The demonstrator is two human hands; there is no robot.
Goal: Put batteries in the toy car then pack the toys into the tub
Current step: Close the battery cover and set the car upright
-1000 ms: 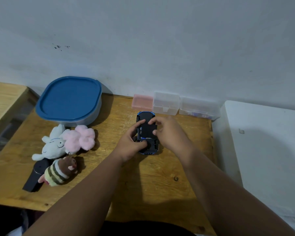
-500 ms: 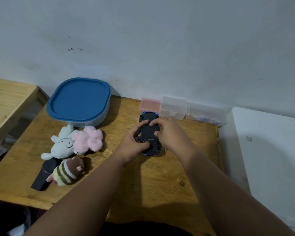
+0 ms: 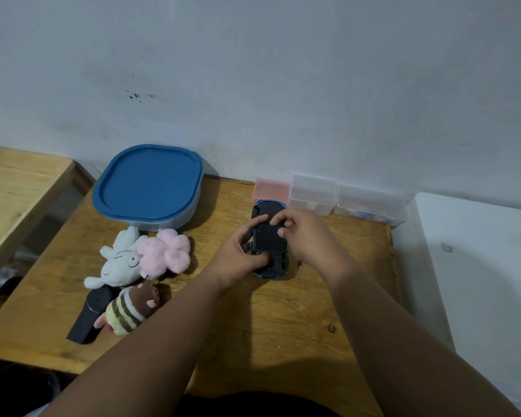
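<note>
At the far left of my worktop a dark cylinder lies on its side, with a striped plush leaning against it. Just behind them a white plush and a pink fluffy plush lie touching each other. Behind those, against the wall, the tub sits with its blue lid on.

Moving right, my left hand is clamped on the left side of the toy car, thumb pressed on its near end and forefinger reaching over the middle. The car lies upside down on the worktop, dark underside up, blue body showing at both ends, nose toward the wall. My right hand grips its right side, fingertips curled together on the underside panel; I cannot tell whether anything is pinched between them.

Behind the car a pink box and two clear boxes line the wall. At the far right stands a white surface.
</note>
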